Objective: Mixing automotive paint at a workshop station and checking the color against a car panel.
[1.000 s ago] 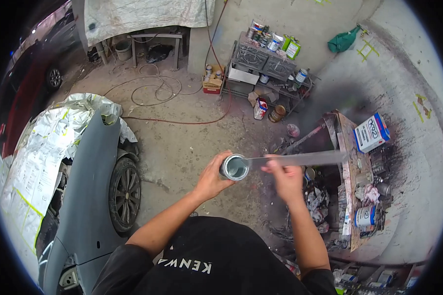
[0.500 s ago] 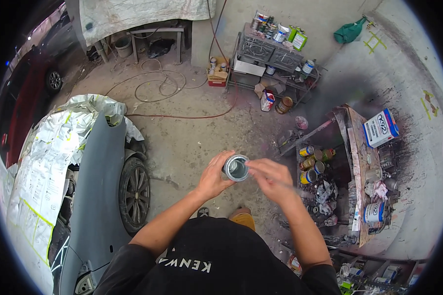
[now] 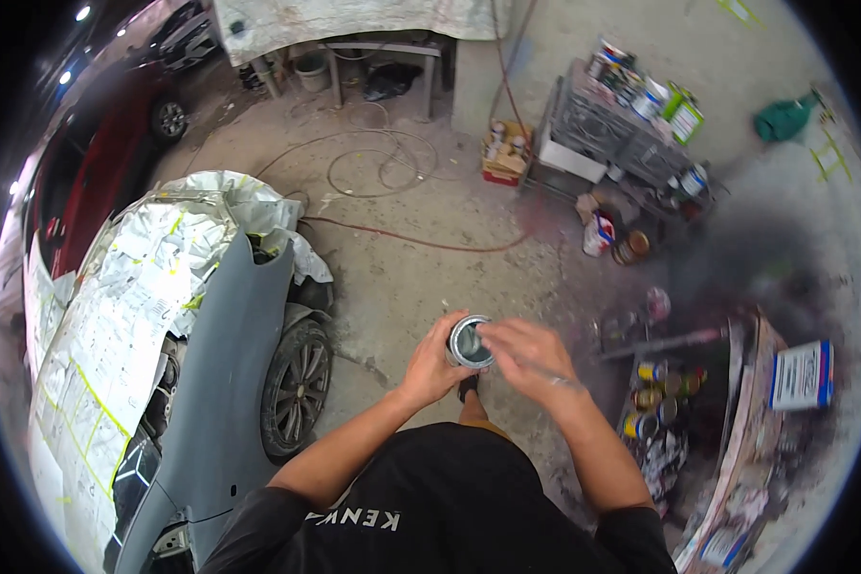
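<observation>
My left hand (image 3: 430, 359) is closed around a small metal can (image 3: 467, 356), held upright at waist height, with grey liquid inside. My right hand (image 3: 531, 356) is closed on a thin flat grey stick (image 3: 562, 382), blurred by motion, with the fingers at the can's right rim; one end of the stick seems to be inside the can, the other lies back along my wrist. Below the can a dark shoe (image 3: 467, 387) shows.
At left, a grey car fender (image 3: 210, 383) with paper masking (image 3: 96, 316) and a wheel (image 3: 297, 387). At right, a paint-stained bench (image 3: 751, 430) with cans (image 3: 651, 398). Farther back, a cluttered rack (image 3: 593, 124), hoses (image 3: 373, 225) on the floor, a red car (image 3: 86, 210).
The stick, earlier out flat to the right of the can, has swung back along my right wrist, and my right fingers have come to the rim. The view has turned, shifting surroundings rightward.
</observation>
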Motion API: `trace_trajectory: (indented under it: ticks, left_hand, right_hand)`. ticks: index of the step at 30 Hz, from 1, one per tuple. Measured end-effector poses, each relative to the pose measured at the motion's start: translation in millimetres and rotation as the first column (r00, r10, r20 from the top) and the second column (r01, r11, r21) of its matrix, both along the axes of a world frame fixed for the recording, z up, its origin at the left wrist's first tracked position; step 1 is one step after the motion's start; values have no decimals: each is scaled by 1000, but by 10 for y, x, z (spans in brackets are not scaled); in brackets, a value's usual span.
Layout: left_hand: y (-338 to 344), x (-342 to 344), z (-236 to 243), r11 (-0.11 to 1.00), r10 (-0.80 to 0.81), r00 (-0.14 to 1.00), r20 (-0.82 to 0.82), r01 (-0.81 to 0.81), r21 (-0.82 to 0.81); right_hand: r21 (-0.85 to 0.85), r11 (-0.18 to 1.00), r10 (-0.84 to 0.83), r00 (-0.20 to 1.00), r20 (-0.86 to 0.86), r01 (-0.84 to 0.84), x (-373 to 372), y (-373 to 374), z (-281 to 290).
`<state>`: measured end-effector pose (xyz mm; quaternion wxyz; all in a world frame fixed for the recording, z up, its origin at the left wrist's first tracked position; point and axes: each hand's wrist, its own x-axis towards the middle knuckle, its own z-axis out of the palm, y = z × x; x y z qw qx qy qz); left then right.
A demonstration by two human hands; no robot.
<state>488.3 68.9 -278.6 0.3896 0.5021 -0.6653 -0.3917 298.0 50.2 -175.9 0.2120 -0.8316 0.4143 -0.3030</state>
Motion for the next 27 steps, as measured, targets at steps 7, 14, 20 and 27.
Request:
trace_trajectory:
  ticks: [7,14,20,27]
  left_hand:
    - [-1039,227,184,981,186,982,25,-187,44]
    - [-2084,821,88,901,414,910,25,-406,-154]
    - [-3254,1868,43,842,535,845,17,-531,-91]
    - [-4738,3388,423,881,473,875,103,-471,-47]
  right_hand:
    - [164,955,253,967,-9,-248,173,-1395,-34]
    - [183,916,352,934,68,-358,987,-2719,60]
    - [195,912,365,931,22,-362,2088,-4186,38]
    - [84,890,440,893,94,-447,3652,-5638,134]
